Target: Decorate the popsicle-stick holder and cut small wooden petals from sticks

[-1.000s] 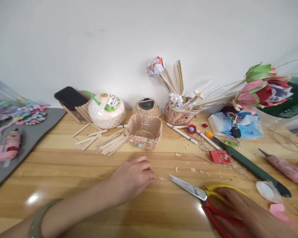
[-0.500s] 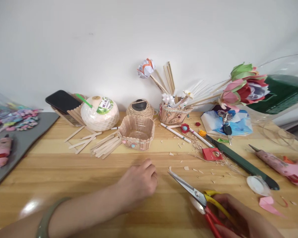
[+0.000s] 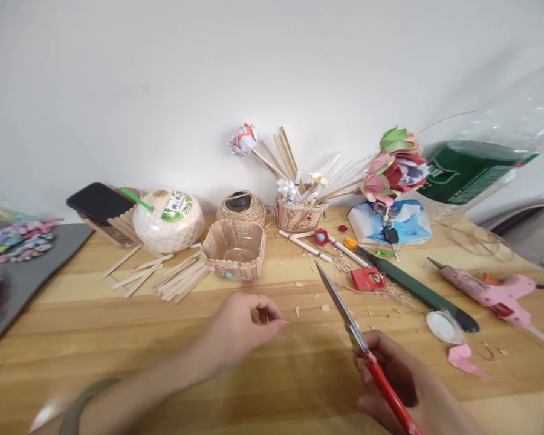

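Note:
My right hand [image 3: 408,386] grips a pair of scissors [image 3: 344,314] by its red handles, the blades raised and pointing away toward the back of the wooden table [image 3: 118,338]. My left hand [image 3: 245,326] rests on the table at centre, fingers curled with thumb and fingertips pinched together; whether something tiny sits between them cannot be told. A small cup clad in wooden sticks [image 3: 234,249] stands just beyond my left hand. Loose wooden sticks [image 3: 172,279] lie to its left. Wood chips [image 3: 324,307] are scattered between the two hands.
A white coconut with a green straw [image 3: 167,211], a black phone [image 3: 98,203], a twine ball [image 3: 241,208] and a basket of sticks and paper flowers [image 3: 299,212] line the wall. A pink glue gun [image 3: 494,291], a green cutter [image 3: 417,289] and a grey mat [image 3: 22,278] flank the work area.
My right hand has lifted the scissors off the table and turned the blades from pointing left to pointing away. My left hand curled its fingers into a pinch. The view shifted right.

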